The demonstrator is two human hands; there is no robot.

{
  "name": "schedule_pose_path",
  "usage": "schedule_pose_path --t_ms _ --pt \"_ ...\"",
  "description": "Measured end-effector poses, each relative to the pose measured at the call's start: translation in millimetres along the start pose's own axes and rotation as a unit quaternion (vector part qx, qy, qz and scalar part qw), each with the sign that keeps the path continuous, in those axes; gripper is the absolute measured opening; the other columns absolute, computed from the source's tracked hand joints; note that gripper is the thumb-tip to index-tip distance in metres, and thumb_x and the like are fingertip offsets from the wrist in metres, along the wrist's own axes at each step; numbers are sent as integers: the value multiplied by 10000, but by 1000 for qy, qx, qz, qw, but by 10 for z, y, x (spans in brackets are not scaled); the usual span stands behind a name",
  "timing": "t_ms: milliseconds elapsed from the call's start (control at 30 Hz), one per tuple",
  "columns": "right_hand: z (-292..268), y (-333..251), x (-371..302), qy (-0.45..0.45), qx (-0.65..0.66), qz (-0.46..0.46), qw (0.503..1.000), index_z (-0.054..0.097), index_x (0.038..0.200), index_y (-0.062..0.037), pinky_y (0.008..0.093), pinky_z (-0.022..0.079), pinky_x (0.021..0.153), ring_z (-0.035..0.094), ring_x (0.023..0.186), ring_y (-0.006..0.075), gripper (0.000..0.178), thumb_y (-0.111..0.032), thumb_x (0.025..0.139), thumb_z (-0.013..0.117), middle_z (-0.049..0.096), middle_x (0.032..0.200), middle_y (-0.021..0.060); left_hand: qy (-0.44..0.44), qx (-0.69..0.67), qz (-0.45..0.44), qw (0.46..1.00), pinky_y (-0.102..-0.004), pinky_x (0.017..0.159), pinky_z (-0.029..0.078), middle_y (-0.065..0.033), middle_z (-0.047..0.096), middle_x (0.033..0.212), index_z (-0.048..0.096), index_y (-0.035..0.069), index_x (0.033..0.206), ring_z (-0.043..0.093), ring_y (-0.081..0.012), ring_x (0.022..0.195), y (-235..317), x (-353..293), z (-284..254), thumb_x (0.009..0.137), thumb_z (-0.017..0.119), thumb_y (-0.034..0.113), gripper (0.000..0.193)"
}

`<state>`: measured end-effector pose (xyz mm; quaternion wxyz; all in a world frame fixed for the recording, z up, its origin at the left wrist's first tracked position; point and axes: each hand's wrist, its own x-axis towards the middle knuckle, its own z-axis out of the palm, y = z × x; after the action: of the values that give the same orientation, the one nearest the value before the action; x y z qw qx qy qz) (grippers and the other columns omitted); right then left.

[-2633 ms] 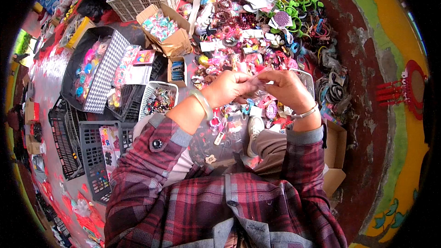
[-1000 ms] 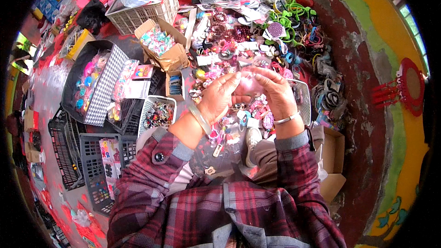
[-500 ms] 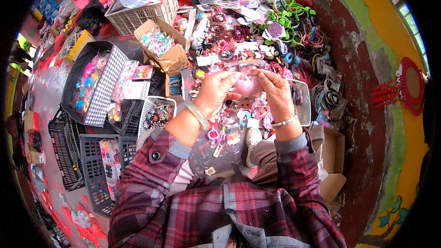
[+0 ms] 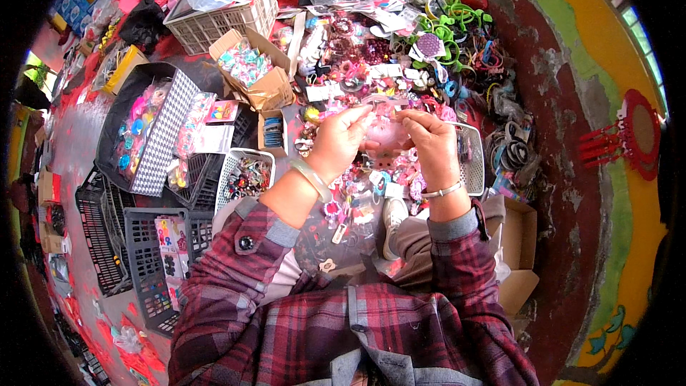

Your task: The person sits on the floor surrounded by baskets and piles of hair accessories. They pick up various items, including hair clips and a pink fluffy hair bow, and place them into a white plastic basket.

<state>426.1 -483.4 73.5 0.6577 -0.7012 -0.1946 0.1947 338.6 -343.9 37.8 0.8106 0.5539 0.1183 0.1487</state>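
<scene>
Between my two hands hangs a clear plastic bag (image 4: 386,133) with something pale pink in it; its exact kind is hard to make out. My left hand (image 4: 337,141), with a pale bangle at the wrist, pinches its upper left edge between thumb and forefinger. On the other side my right hand (image 4: 431,144), wearing a silver bangle, pinches the upper right edge with bent fingers. Under the bag spreads a dense heap of small hair accessories (image 4: 357,71), mostly pink and red, with green and black bands to the right.
A white basket (image 4: 221,180) of small pieces stands left of my hands, another white basket (image 4: 474,175) at right. Farther left are a small carton (image 4: 281,150), a black bin (image 4: 118,114) and dark crates (image 4: 143,271). An opened box (image 4: 266,88) and beige crate (image 4: 193,32) lie beyond.
Both hands have shifted slightly, and the bag between them appears more spread out. My left fingertips sit a little higher. The heap and baskets stay as they were.
</scene>
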Motion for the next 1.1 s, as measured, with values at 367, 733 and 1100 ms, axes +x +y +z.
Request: schedule_pose_path --t_ms 367,733,1100 --pt "35 96 10 4 94 28 995 633 915 42 227 499 662 611 723 127 147 -53 809 592 638 812 77 7 0 -13 1000 -304 721 528 -90 578 968 547 -38 1029 580 -149 813 -46 14 -41 917 429 122 227" --pt "-139 72 64 -53 262 77 960 599 902 41 257 502 716 610 759 162 128 -59 836 551 626 853 84 -58 -165 -73 982 -246 757 472 -94 622 947 575 -18 991 594 -131 814 81 48 -135 880 480 74 173" --pt "-133 115 68 -38 308 116 943 576 895 44 252 519 654 616 747 180 130 -73 844 550 617 829 105 -70 -171 -96 978 -239 730 475 -119 617 972 585 -27 1013 586 -149 888 189 -4 -57 881 509 142 228"
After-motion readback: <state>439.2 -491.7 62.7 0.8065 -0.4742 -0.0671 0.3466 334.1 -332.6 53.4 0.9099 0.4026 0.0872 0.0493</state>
